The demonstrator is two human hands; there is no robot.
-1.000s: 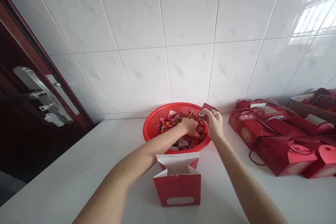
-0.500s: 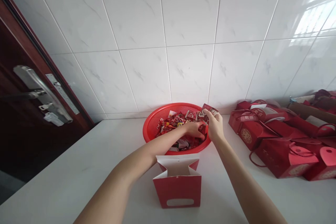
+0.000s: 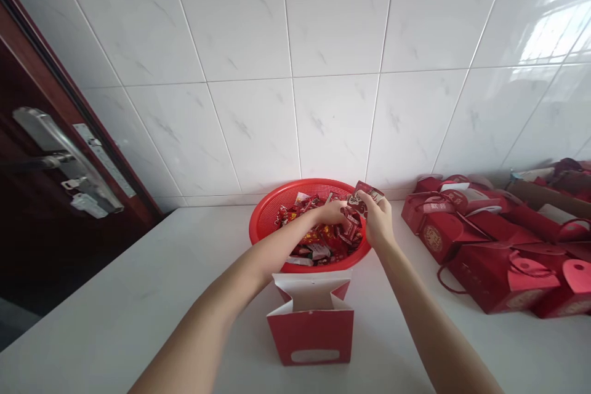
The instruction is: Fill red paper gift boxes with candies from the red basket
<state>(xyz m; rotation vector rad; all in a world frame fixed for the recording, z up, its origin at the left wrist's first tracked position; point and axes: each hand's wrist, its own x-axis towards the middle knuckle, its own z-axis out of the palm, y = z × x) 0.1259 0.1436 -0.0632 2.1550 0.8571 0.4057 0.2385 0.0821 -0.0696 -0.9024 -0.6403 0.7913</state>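
A round red plastic basket holds many wrapped candies, mostly red. Over its right rim, my right hand is closed on dark red candy packets with pale print. My left hand is inside the basket beside those packets, its fingers curled on a red-wrapped candy; the fingertips are partly hidden. In front of the basket stands a red paper gift box, its top open, white inside, with an oval window low on the front.
Several folded red gift boxes with cord handles crowd the right side of the white counter. Behind is a tiled wall. At the left is a dark wooden door with a metal handle and hanging keys.
My left hand has drawn up and slightly left from deeper among the candies, toward the packets. My right hand stays nearly still, keeping its packets. The view has shifted slightly.
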